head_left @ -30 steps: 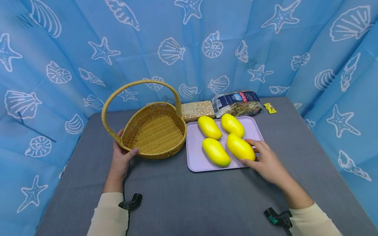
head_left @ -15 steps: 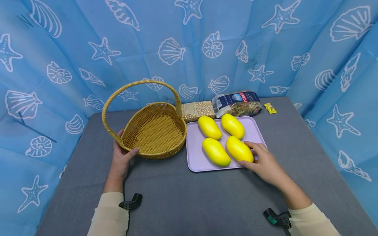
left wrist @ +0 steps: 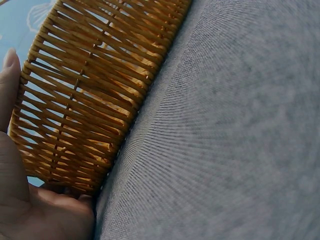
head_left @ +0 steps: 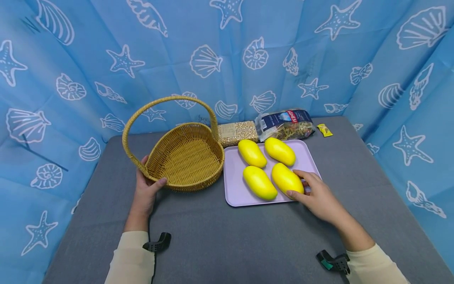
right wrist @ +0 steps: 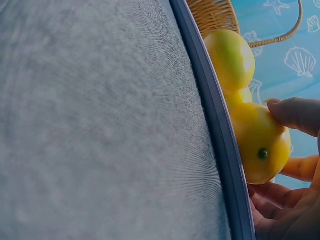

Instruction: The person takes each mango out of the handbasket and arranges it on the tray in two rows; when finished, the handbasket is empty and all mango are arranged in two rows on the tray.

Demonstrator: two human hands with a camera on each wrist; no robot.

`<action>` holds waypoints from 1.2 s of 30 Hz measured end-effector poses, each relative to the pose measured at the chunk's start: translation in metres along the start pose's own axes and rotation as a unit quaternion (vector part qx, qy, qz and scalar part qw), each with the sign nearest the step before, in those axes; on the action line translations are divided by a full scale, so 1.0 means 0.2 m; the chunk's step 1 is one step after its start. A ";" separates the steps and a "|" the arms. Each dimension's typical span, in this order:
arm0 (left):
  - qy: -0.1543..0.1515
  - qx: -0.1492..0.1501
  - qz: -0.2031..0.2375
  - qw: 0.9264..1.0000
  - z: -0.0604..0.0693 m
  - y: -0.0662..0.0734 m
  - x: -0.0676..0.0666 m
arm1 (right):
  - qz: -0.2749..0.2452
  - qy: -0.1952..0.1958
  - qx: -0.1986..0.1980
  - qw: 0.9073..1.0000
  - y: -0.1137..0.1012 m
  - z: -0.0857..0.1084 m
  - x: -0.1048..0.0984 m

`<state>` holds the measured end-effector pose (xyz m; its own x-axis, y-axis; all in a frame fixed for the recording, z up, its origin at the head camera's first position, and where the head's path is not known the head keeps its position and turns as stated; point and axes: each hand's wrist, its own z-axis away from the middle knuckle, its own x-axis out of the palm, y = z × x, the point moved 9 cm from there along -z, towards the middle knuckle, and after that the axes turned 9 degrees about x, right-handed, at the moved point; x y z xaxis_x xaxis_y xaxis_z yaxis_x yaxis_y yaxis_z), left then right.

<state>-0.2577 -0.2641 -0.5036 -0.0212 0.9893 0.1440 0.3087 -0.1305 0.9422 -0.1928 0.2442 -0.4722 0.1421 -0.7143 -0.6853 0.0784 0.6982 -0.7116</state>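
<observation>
A wicker basket (head_left: 188,157) with a tall arched handle stands on the left, its inside bare. My left hand (head_left: 146,191) grips its near left side by the handle's foot, the thumb at the rim; the left wrist view shows the palm by the woven wall (left wrist: 95,95). To the right lies a lilac tray (head_left: 235,195) bearing several yellow mangoes. My right hand (head_left: 319,195) holds the front right mango (head_left: 286,178), thumb on the near side and fingers round the far right side. In the right wrist view this mango (right wrist: 257,140) rests on the tray.
Behind the tray lie a pack of pale grains (head_left: 244,130) and a pasta bag (head_left: 285,124). A small yellow wrapped sweet (head_left: 324,130) is at the back right. Other mangoes (head_left: 260,182) sit close beside the held one. A blue shell-print curtain (head_left: 227,79) encloses the grey table (head_left: 227,240).
My right hand has shifted the front right mango slightly left and toward me. The back right mango has turned a little. My left hand and the basket have stayed put.
</observation>
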 end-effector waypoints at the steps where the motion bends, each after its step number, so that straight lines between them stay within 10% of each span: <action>1: 0.000 0.000 0.000 1.000 0.00 0.00 0.00 | -0.001 0.000 -0.001 1.000 0.00 0.00 0.00; 28: 0.000 0.001 0.005 1.000 0.00 -0.01 0.00 | -0.002 0.008 0.010 1.000 -0.01 0.02 -0.03; 36: -0.002 0.006 0.012 1.000 0.00 -0.01 0.00 | -0.038 0.019 0.006 0.999 -0.03 -0.13 -0.17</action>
<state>-0.2577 -0.2642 -0.5049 -0.0096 0.9863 0.1647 0.3205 -0.1530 0.9348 -0.2238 0.2630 -0.4477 0.0969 -0.7660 -0.6355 0.0991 0.6428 -0.7596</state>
